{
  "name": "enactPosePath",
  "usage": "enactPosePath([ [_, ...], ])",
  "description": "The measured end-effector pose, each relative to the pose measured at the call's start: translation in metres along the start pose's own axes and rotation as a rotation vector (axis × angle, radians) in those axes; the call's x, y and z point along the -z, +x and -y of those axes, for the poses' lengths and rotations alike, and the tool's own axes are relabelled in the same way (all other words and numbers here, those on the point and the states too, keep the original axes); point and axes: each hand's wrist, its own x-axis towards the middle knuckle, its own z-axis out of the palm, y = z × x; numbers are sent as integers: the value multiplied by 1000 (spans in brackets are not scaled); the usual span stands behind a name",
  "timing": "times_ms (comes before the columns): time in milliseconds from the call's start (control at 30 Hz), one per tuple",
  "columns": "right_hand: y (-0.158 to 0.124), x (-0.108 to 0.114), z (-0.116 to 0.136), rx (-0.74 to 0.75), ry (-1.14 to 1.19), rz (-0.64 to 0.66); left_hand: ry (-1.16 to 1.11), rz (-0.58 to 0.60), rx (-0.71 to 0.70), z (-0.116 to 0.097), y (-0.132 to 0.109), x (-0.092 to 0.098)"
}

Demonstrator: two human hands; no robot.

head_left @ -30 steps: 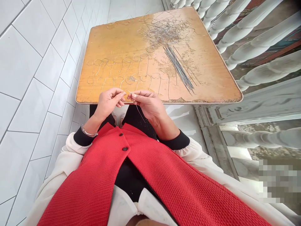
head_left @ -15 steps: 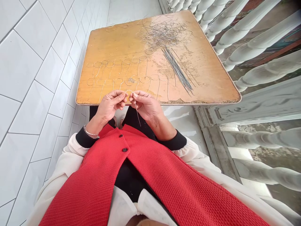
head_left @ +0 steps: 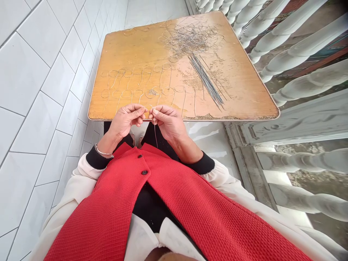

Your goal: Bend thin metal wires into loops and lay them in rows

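Note:
Both hands meet over the near edge of the wooden table (head_left: 130, 50), pinching one thin wire (head_left: 155, 134) between them. My left hand (head_left: 127, 119) grips one part of it between thumb and fingertips. My right hand (head_left: 169, 122) pinches it close by, and the wire's tail hangs down below those fingers. A small curve of wire shows between the fingertips; the rest is hidden by the fingers. Just beyond lie two rows of looped wires (head_left: 170, 78) with straight tails, flat on the tabletop.
A bundle of straight wires (head_left: 206, 81) lies at the table's right, pointing toward me. Behind it sits a tangled heap of bent wires (head_left: 191, 39). White tiled wall (head_left: 40, 105) runs along the left; a white balustrade (head_left: 296, 83) stands on the right.
The hanging wire tail has swung left and now points more nearly straight down. Both hands keep their pinch in almost the same place.

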Motion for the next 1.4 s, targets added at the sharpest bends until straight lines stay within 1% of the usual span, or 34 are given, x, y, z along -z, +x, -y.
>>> enactPosePath([
  [133,-1,3,1,-3,-19,26,2,-12,-24,-3,-4,1],
  [333,-4,9,4,125,-194,-48,89,-55,-67,-7,-5,0],
  [400,-4,9,6,133,-233,-40,101,-56,-68,-7,-5,0],
  [500,-4,9,8,108,-247,11,122,-57,-66,-7,-4,1],
  [567,-4,9,9,107,-271,23,125,-51,-63,-7,-4,1],
  [667,-4,8,6,134,-306,-1,109,-42,-46,-7,-3,0],
  [867,-3,5,1,152,-254,-51,73,-52,-10,-6,-4,0],
  [933,-2,5,1,157,-244,-73,100,-61,-30,-4,-7,1],
  [1067,-2,5,0,178,-272,-127,188,-73,-138,-2,-13,-3],
  [1200,-2,4,-2,204,-368,-162,297,-148,-230,-1,-11,-11],
  [1267,-2,4,-3,237,-432,-161,317,-189,-252,-1,-8,-12],
  [1400,-1,6,-2,352,-586,-166,316,-224,-268,-2,-6,-11],
])
